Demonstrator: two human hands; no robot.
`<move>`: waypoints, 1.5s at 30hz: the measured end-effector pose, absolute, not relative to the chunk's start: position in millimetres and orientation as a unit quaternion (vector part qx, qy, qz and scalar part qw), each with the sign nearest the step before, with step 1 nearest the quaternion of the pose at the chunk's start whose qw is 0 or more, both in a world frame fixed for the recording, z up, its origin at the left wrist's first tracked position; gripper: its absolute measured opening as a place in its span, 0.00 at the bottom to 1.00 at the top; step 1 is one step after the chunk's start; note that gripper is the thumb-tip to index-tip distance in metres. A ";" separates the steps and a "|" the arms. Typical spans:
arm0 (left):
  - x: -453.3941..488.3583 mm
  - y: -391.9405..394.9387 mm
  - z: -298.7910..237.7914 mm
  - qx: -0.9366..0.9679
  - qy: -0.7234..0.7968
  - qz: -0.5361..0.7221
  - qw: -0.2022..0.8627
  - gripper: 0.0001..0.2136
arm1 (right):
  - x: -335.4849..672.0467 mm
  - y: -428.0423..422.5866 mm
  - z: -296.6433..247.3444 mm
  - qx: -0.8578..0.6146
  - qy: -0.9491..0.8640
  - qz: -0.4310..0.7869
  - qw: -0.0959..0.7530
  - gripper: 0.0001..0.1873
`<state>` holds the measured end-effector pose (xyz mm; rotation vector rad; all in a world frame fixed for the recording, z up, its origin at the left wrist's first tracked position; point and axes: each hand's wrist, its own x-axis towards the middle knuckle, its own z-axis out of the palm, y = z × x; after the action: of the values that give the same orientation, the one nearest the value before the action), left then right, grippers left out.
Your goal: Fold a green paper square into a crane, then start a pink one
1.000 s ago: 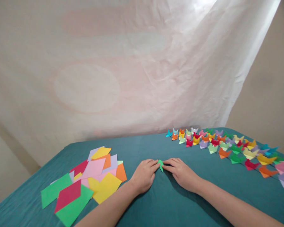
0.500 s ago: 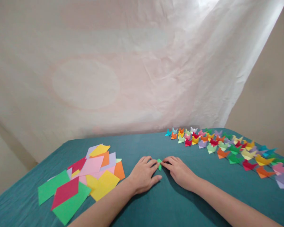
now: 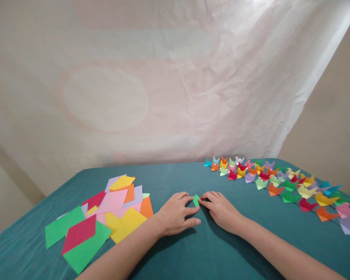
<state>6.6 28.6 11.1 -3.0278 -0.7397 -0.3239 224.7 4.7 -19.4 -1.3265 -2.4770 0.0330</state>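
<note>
A small folded piece of green paper [image 3: 196, 200] lies on the teal cloth between my two hands. My right hand [image 3: 220, 212] has its thumb and index fingertips closed together on the paper's right edge. To the left of the paper, my left hand [image 3: 177, 214] rests palm down with fingers apart. One of its fingertips is close to the paper's left edge; whether it touches I cannot tell. The left index finger and thumb stretch out below the paper, over the cloth.
Loose sheets of coloured paper [image 3: 113, 202] lie overlapped on the left. On the right stand rows of small folded paper birds [image 3: 275, 189] in many colours. A teal cloth [image 3: 169, 177] covers the table, and a pale hanging sheet [image 3: 163, 97] is behind it.
The green paper looks shorter, its lower point no longer showing. My left index finger has moved from the paper's edge to below it. The right hand has hardly moved.
</note>
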 end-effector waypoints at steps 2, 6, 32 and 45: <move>7.6 27.0 13.6 -0.966 -0.237 -0.102 0.004 0.20 | 223.7 4.5 -18.2 -0.467 -0.868 0.009 0.167 0.23; 8.0 24.4 15.3 -0.966 -0.239 -0.097 0.006 0.21 | 222.4 4.4 -18.0 -0.471 -0.865 -0.002 0.174 0.22; 6.5 25.8 4.0 -0.968 -0.232 -0.096 0.006 0.22 | 220.9 11.5 -23.2 -0.439 -0.880 0.012 0.180 0.25; 10.7 23.9 -11.5 -0.952 -0.270 -0.142 0.009 0.19 | 227.5 14.3 -20.2 -0.428 -0.883 0.045 0.189 0.28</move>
<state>10.7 23.9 -11.5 -2.9735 -0.8447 -0.4427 227.5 14.3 -20.2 -1.2041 -2.4816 0.1254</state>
